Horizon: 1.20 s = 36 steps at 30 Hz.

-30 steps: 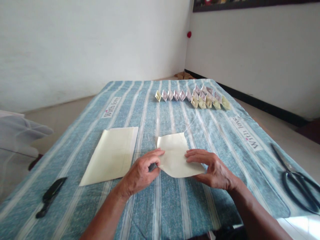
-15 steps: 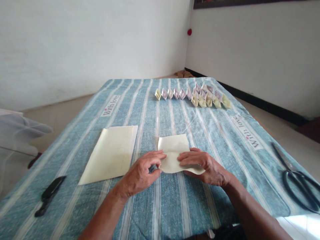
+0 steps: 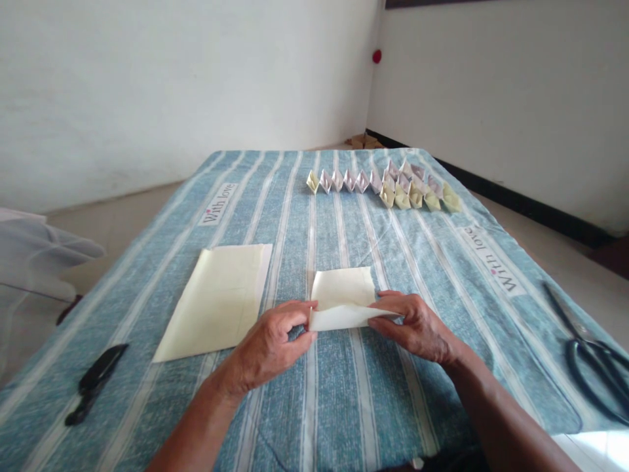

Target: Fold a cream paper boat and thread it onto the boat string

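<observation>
A small pale-yellow sheet of paper (image 3: 344, 286) lies in front of me with its near part bent up and over. My left hand (image 3: 278, 337) pinches the left end of that raised near edge between thumb and fingers. At the other end, my right hand (image 3: 410, 324) grips the right corner, thumb below and fingers above. The far half of the sheet rests flat on the striped blue cloth. Left of my hands lies a stack of larger pale-yellow sheets (image 3: 216, 305), untouched.
Folded paper boats (image 3: 348, 180) stand in rows at the far right of the table (image 3: 265, 426). A black-handled knife (image 3: 97, 380) lies at the near left, and large black scissors (image 3: 590, 357) at the right edge. White cloth (image 3: 44, 255) shows beyond the left side.
The sheet's near edge has been lifted and turned upward, away from me. Both hands still hold its ends, and my right fingers have closed in on the corner. The view has shifted slightly.
</observation>
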{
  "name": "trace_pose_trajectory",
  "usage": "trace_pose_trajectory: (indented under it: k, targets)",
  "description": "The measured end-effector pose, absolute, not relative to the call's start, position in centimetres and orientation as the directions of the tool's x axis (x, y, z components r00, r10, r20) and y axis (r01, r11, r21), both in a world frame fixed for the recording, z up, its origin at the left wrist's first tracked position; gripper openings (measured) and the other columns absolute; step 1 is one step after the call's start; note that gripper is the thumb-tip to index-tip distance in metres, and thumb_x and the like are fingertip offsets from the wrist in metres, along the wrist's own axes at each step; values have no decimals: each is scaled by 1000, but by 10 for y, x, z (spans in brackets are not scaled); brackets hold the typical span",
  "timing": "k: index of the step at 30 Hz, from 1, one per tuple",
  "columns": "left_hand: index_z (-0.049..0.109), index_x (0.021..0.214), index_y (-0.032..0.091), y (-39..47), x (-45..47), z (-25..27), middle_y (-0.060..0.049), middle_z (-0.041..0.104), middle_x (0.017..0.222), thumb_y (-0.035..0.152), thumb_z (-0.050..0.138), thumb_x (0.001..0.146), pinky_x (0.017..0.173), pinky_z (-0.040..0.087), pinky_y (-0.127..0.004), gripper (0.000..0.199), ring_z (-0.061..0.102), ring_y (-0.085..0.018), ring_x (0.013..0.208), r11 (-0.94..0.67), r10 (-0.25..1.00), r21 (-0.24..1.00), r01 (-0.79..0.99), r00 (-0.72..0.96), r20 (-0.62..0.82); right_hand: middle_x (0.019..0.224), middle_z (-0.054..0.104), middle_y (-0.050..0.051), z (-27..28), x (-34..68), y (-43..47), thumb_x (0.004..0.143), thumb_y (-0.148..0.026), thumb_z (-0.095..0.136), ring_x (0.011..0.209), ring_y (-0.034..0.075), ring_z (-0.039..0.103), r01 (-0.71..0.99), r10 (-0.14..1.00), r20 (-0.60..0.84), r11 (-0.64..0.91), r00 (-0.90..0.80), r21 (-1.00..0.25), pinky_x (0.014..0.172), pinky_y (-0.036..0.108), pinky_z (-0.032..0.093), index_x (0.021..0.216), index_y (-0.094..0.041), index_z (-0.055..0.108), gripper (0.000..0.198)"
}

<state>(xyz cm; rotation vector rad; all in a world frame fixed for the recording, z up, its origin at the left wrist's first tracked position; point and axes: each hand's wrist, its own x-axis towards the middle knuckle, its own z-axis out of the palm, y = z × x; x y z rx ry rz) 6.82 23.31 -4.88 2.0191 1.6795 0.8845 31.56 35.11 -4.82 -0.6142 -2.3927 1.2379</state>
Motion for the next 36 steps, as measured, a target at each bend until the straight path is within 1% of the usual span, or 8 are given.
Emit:
trace_pose_trajectory:
  k: [2,4,10,14,19,25,30,36]
  targets:
    - [69,82,18,234,70,-46,-7,75,104,20,59,79,90,53,-31,10,69,-20,99,-173,978,669,723,44,206,65,57,-1,-49,313,349,91,-30,54,65,13,53,249,607,114,480,-786,-841,65,27,42,70,-18,65,27]
    - [69,83,18,235,71,-44,-4,75,97,23,58,80,84,54,-29,12,70,-19,90,-114,987,701,704,2,159,64,54,-1,-50,311,347,89,-31,55,62,12,50,289,675,96,435,-732,-853,59,25,39,65,-17,61,29]
    - [59,71,18,241,76,-49,3,63,63,29,54,83,59,47,-22,17,61,-13,61,62,983,761,646,-171,65,59,55,-2,-56,298,341,88,-33,55,58,12,50,344,794,109,376,-598,-860,56,25,39,68,-17,64,28]
    - [52,66,19,245,82,-56,6,53,55,27,55,81,53,40,-20,17,55,-11,52,96,950,724,684,-279,138,60,60,-2,-62,286,336,87,-31,56,56,12,53,439,874,195,403,-446,-803,54,24,40,72,-17,68,24]
    - [55,70,19,248,88,-60,5,58,59,22,53,83,56,41,-20,13,56,-10,53,47,916,631,774,-285,282,57,61,-1,-68,276,333,87,-27,53,50,13,52,575,838,381,545,-390,-610,52,25,38,76,-18,67,20]
    - [60,76,18,249,93,-65,1,63,65,13,53,82,61,46,-24,11,62,-14,61,64,900,540,839,-282,331,76,71,7,-82,271,337,87,-23,50,67,21,63,624,727,572,657,-379,-422,67,33,49,102,-15,64,22]
    - [64,100,16,250,95,-69,-2,67,72,9,55,82,68,52,-28,22,65,-18,70,67,886,467,882,-268,379,76,70,8,-87,270,338,91,-22,47,67,22,62,657,669,600,694,-437,-295,83,44,48,120,-9,54,33]
    - [65,95,14,251,97,-69,-5,66,75,6,51,84,67,51,-30,19,63,-20,73,0,888,373,928,-172,427,77,69,9,-90,270,339,94,-21,47,70,22,63,678,620,628,709,-470,-193,90,46,45,122,-7,53,33]
